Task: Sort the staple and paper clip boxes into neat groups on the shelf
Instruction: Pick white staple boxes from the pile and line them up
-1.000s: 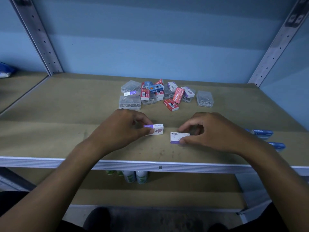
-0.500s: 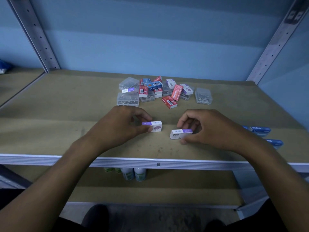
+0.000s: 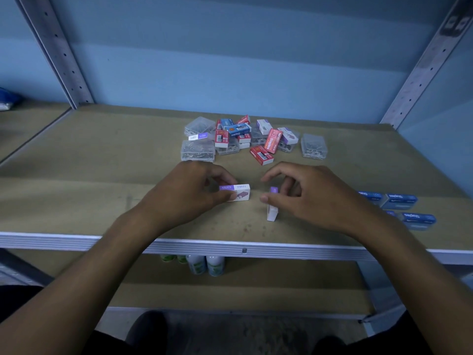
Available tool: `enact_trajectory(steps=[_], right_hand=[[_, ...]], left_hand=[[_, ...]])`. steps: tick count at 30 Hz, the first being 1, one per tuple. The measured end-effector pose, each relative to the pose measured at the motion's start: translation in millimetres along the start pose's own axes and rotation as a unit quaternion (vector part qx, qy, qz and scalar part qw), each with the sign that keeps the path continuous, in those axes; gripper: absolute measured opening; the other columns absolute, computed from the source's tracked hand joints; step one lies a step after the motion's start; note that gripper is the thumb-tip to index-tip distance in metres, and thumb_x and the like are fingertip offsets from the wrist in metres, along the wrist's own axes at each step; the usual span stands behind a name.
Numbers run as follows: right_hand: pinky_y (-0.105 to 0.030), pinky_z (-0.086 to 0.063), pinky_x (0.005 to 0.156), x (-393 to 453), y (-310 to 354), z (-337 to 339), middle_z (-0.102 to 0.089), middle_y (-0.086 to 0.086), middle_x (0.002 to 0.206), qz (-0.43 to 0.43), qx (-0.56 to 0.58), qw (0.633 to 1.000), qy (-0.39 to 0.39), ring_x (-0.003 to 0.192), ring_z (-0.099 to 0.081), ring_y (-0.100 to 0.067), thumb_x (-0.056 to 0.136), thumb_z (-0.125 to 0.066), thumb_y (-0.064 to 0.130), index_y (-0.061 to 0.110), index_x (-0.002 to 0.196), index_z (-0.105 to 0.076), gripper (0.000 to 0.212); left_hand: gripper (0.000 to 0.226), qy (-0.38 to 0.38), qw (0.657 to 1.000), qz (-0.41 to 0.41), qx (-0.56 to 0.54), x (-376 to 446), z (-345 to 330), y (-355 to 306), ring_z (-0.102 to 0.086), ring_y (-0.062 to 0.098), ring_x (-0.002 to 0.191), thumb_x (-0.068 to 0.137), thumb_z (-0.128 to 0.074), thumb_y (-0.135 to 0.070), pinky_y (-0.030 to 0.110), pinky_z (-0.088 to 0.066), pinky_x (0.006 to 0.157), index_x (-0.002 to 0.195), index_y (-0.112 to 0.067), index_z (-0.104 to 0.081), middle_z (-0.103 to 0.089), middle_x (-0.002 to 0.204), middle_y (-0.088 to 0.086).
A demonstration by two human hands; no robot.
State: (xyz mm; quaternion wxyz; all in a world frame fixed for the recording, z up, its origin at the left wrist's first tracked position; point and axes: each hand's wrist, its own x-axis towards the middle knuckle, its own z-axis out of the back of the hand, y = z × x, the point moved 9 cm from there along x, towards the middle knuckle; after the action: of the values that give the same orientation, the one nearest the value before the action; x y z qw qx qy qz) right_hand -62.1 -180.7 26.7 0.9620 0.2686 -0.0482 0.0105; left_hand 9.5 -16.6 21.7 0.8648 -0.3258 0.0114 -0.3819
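Observation:
Two purple-and-white staple boxes lie near the front of the brown shelf board (image 3: 102, 175). My left hand (image 3: 192, 193) pinches the left box (image 3: 239, 193) at its left end; that box lies flat and crosswise with its label facing up. My right hand (image 3: 309, 198) holds the right box (image 3: 272, 208) between thumb and fingers; this one stands on its long edge, purple end away from me. A small gap separates the two boxes. At the back is a mixed pile (image 3: 256, 139) of red, blue and purple-white boxes with clear clip boxes (image 3: 197, 150).
Several blue staple boxes (image 3: 399, 201) sit grouped at the right behind my right wrist. One clear clip box (image 3: 314, 146) stands apart, right of the pile. Metal uprights (image 3: 58, 55) frame the bay. Bottles (image 3: 204, 265) stand on the lower shelf under the front rail (image 3: 76, 242).
My right hand has turned its purple-white box from lying flat and crosswise to standing on edge, pointing front to back. My left hand and its box have hardly moved.

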Motion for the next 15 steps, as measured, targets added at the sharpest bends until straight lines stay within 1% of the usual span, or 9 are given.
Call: enact_trajectory(steps=[3,6,8,11,13,15], right_hand=[[-0.021,-0.050,0.069,-0.5,-1.4,-2.1,-0.073,0.012,0.078,-0.013,0.026,1.000,0.002,0.072,-0.065,0.001,0.082,-0.078,0.039,0.039,0.112,-0.064,0.033],[-0.024,-0.053,0.075,-0.5,-4.9,-1.9,-0.075,0.015,0.082,-0.031,0.070,0.997,0.011,0.072,-0.069,0.000,0.081,-0.081,0.027,0.041,0.114,-0.063,0.040],[-0.021,-0.054,0.075,-1.4,-2.5,-4.5,-0.076,0.014,0.083,-0.030,0.091,0.995,0.023,0.074,-0.071,-0.002,0.080,-0.082,0.023,0.039,0.114,-0.065,0.041],[-0.016,-0.053,0.073,-2.1,4.4,-9.0,-0.077,0.014,0.083,-0.017,0.099,0.994,0.035,0.074,-0.071,-0.002,0.079,-0.083,0.019,0.034,0.111,-0.071,0.037],[-0.014,-0.054,0.072,-2.6,10.5,-11.0,-0.077,0.014,0.083,-0.005,0.093,0.995,0.043,0.075,-0.071,-0.001,0.079,-0.083,0.018,0.031,0.107,-0.076,0.032],[-0.010,-0.052,0.070,-3.6,15.9,-12.7,-0.076,0.015,0.080,0.003,0.089,0.995,0.049,0.073,-0.070,0.001,0.078,-0.084,0.017,0.030,0.100,-0.079,0.025]], left_hand=[[0.010,0.004,1.000,-0.004,0.008,0.2,-0.1,-1.7,-0.059,-0.009,0.086,0.084,-0.074,-0.030,0.006,-0.042,0.071,0.094,-0.031,-0.077,-0.072,0.086,-0.020],[0.009,0.012,1.000,0.007,0.009,-1.8,2.4,1.4,-0.062,-0.004,0.085,0.082,-0.075,-0.031,0.011,-0.045,0.073,0.091,-0.033,-0.077,-0.074,0.086,-0.018],[0.008,0.020,1.000,0.014,0.014,-5.0,5.5,4.3,-0.064,0.000,0.085,0.082,-0.074,-0.032,0.014,-0.046,0.075,0.090,-0.034,-0.077,-0.074,0.087,-0.018],[0.007,0.034,0.999,0.011,0.022,-11.4,11.0,5.9,-0.063,-0.005,0.085,0.082,-0.075,-0.033,0.012,-0.045,0.073,0.088,-0.034,-0.077,-0.074,0.086,-0.021],[0.005,0.049,0.999,0.017,0.017,-16.4,14.5,8.3,-0.059,-0.011,0.078,0.081,-0.076,-0.034,0.008,-0.041,0.068,0.086,-0.035,-0.077,-0.073,0.085,-0.022],[0.007,0.066,0.997,0.018,0.017,-20.6,16.5,11.3,-0.057,-0.011,0.075,0.080,-0.076,-0.037,0.008,-0.039,0.065,0.087,-0.038,-0.077,-0.073,0.086,-0.026]])
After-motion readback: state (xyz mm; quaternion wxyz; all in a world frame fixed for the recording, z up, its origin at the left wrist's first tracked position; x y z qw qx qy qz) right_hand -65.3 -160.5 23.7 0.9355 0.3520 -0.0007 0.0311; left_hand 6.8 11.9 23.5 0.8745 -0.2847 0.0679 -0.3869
